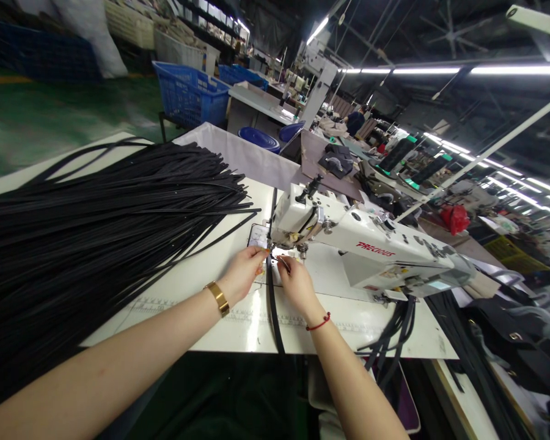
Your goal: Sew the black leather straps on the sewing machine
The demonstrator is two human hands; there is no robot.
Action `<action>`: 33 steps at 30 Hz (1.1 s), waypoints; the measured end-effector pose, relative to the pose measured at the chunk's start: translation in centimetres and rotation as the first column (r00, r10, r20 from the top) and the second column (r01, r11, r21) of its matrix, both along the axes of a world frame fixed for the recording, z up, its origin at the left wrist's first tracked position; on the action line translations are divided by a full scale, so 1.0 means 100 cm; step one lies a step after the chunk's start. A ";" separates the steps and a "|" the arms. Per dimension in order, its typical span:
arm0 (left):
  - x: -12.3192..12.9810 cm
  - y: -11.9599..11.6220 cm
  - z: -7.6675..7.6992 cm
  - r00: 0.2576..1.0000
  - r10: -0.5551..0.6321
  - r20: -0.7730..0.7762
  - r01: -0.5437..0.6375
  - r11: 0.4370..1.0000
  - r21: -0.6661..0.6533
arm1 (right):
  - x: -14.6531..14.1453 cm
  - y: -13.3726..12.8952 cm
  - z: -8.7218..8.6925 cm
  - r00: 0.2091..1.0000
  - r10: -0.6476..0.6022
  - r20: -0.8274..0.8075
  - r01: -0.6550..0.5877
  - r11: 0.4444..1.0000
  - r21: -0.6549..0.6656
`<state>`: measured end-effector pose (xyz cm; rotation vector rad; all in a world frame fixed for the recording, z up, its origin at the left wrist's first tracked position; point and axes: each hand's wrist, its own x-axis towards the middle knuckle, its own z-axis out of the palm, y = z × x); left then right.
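Observation:
A long narrow black strap (274,305) runs under the head of the white sewing machine (321,214) and hangs over the table's front edge. My left hand (244,272), with a gold band on its wrist, pinches the strap's left edge close to the needle area. My right hand (297,284), wearing a red bracelet, is closed just right of the strap. A small thin metallic tool (283,263) sticks out from its fingers; its kind is unclear. The fingertips partly hide the spot under the presser foot.
A big pile of black straps (119,226) covers the table's left side. More straps (396,330) hang over the front edge at right. Beyond the table stand a blue basket (190,95) and blue stools (259,139). A person (355,121) is far back.

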<state>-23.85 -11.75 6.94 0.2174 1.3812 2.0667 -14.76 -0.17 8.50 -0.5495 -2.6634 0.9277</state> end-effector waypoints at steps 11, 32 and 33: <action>-0.020 -0.009 0.003 0.982 -0.157 -0.104 0.127 0.961 -0.247 | 0.028 -0.014 -0.004 0.986 -0.059 -0.158 0.005 0.948 -0.319; -0.038 0.013 0.005 0.977 -0.202 -0.065 0.177 0.947 -0.269 | 0.031 -0.009 -0.021 0.979 -0.181 -0.095 0.122 0.890 -0.440; -0.038 0.014 0.005 0.978 -0.202 -0.061 0.179 0.947 -0.267 | 0.031 -0.009 -0.022 0.978 -0.183 -0.098 0.122 0.890 -0.439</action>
